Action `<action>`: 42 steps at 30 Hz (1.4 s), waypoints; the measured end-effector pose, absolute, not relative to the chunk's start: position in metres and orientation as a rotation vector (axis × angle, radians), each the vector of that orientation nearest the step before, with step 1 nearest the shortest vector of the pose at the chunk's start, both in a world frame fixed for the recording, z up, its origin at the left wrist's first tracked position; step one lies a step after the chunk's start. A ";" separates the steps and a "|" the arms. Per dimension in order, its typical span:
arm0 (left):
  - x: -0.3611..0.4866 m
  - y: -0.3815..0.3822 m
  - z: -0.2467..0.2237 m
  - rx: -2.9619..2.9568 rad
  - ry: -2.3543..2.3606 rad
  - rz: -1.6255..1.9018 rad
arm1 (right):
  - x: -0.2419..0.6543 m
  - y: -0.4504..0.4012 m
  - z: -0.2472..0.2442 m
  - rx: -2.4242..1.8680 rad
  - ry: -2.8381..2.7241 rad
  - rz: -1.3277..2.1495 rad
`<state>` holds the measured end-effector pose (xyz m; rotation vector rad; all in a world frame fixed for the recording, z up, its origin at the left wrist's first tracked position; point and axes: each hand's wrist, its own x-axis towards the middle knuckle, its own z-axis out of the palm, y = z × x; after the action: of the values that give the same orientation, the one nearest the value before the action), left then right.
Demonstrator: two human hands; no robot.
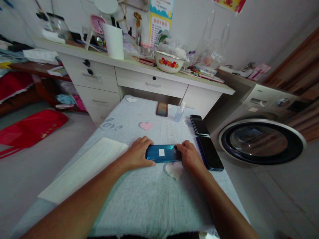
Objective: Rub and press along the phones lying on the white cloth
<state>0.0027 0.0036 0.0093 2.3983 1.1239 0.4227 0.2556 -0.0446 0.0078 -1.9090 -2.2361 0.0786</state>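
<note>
Your left hand [141, 153] and right hand [190, 156] pinch opposite ends of the glossy blue phone [156, 157] above or on the pale heart-patterned cloth [149, 205]; I can't tell which. Loosened fingertips could let its slick back slip.

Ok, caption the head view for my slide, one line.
Both hands grip a blue phone above a heart-patterned cloth.
</note>
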 end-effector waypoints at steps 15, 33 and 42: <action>0.003 0.003 0.010 2.405 1.140 0.401 | 0.239 -0.045 0.003 -1.853 -2.251 0.073; 0.002 0.003 0.009 2.399 1.137 0.423 | 0.263 -0.055 0.014 -1.936 -2.093 0.252; 0.003 0.004 0.010 2.414 1.133 0.403 | 0.264 -0.061 0.016 -1.889 -2.164 0.276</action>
<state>0.0029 0.0039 0.0099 2.4142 1.1325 0.4030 0.2639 -0.0605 0.0165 -1.8888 -2.1644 0.2756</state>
